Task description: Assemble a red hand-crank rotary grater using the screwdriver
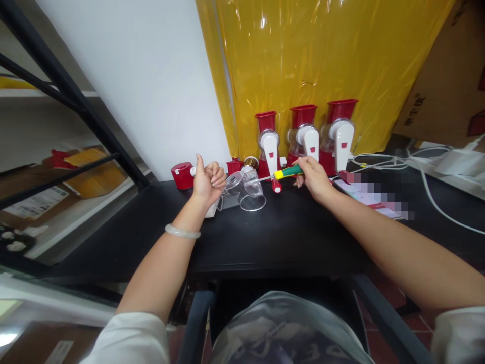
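Note:
My right hand [313,178] grips a screwdriver [290,172] by its green and yellow handle. Its metal shaft points left, towards a clear plastic housing [253,199] with a round open end on the black table. Whether the tip touches the housing I cannot tell. Left of the housing, my left hand [207,181] is closed with the thumb raised and the fingers curled; anything inside it is hidden. Behind that hand lies a red part [182,176] with a white knob. A metal grater drum [250,163] sits behind the housing.
Three red and white rotary graters [271,146] stand along the back, before a yellow-wrapped panel [303,60]. To the right are a phone [366,194] with a lit screen, white cables [428,177] and a cardboard box [432,91]. Shelving with a black frame [94,131] stands left.

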`<move>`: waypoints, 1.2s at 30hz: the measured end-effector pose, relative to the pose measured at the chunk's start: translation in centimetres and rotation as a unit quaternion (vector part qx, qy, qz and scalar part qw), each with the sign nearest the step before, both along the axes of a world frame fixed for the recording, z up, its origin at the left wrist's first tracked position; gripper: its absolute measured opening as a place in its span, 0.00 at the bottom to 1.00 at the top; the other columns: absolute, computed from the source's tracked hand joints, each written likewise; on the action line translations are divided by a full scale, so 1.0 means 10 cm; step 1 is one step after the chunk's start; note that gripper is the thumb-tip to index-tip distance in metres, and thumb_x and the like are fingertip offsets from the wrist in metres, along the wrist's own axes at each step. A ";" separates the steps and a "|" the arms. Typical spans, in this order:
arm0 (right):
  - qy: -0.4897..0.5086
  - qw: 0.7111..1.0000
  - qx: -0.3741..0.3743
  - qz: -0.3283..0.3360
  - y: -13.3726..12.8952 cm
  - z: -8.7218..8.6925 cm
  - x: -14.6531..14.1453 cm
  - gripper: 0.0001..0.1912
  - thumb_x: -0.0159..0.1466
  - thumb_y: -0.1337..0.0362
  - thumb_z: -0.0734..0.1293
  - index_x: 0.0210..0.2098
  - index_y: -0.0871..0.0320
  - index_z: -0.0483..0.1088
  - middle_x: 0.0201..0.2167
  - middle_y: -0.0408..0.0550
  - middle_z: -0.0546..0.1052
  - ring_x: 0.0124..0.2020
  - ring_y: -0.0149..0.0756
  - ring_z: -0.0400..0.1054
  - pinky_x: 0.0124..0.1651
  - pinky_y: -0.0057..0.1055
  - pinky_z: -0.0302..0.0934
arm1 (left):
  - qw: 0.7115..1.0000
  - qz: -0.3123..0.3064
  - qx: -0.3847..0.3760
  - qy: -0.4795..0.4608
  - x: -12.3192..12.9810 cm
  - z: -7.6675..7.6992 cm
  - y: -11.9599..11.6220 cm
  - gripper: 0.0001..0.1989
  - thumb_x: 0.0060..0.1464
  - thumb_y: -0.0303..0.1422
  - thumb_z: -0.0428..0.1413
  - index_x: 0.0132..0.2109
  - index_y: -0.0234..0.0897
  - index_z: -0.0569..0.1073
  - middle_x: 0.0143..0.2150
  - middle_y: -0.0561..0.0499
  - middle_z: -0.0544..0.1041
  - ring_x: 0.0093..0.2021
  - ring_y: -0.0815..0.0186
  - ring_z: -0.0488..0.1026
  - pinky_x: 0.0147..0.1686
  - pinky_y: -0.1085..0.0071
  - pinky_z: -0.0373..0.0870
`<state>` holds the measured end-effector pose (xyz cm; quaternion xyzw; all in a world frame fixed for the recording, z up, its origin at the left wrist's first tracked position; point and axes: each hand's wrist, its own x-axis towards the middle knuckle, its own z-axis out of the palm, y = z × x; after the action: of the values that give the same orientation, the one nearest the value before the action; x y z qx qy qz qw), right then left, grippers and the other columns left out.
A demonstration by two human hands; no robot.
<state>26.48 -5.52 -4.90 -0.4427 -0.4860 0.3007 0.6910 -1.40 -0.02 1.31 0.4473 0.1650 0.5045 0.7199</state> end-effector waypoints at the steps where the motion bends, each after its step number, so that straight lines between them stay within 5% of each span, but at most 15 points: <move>1: -0.006 1.000 0.000 -0.003 0.00 0.00 0.00 0.21 0.59 0.42 0.67 0.33 0.54 0.65 0.13 0.32 0.61 0.11 0.26 0.57 0.21 0.29 0.65 | 1.000 0.001 0.000 0.001 0.00 0.00 0.00 0.37 0.66 0.56 0.32 0.18 0.36 0.58 0.12 0.58 0.50 0.11 0.76 0.48 0.12 0.78 0.44; 8: 0.034 0.999 -0.031 0.012 0.01 -0.01 0.02 0.14 0.62 0.50 0.61 0.36 0.55 0.66 0.20 0.40 0.71 0.17 0.30 0.66 0.21 0.28 0.64 | 1.000 0.004 -0.006 0.002 0.01 0.00 -0.01 0.36 0.66 0.56 0.33 0.18 0.36 0.58 0.12 0.58 0.50 0.11 0.76 0.48 0.12 0.78 0.44; 14: 0.027 0.999 -0.033 0.005 -0.01 0.03 0.01 0.08 0.60 0.59 0.62 0.36 0.55 0.66 0.20 0.39 0.69 0.17 0.28 0.65 0.21 0.27 0.63 | 1.000 -0.002 -0.004 0.001 0.00 0.00 0.01 0.36 0.66 0.56 0.33 0.18 0.36 0.58 0.12 0.58 0.50 0.11 0.76 0.48 0.12 0.78 0.44; 26: -0.015 1.000 -0.012 -0.006 -0.01 0.01 0.00 0.17 0.62 0.46 0.66 0.33 0.53 0.65 0.10 0.32 0.59 0.11 0.28 0.57 0.21 0.28 0.63 | 1.000 0.001 0.004 0.011 0.00 0.00 0.01 0.36 0.64 0.57 0.34 0.18 0.36 0.58 0.12 0.58 0.50 0.11 0.77 0.48 0.12 0.78 0.44; 36: 0.023 0.999 -0.044 0.014 -0.02 0.04 0.01 0.09 0.61 0.57 0.62 0.37 0.55 0.66 0.19 0.38 0.68 0.17 0.30 0.65 0.22 0.29 0.64 | 1.000 0.012 -0.015 0.010 0.01 0.01 0.00 0.35 0.63 0.58 0.38 0.18 0.36 0.57 0.12 0.58 0.50 0.11 0.77 0.48 0.11 0.78 0.43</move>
<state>26.54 -5.77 -4.46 -0.4584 -0.4626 0.3417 0.6776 -1.32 -0.07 1.41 0.4394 0.1855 0.5061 0.7186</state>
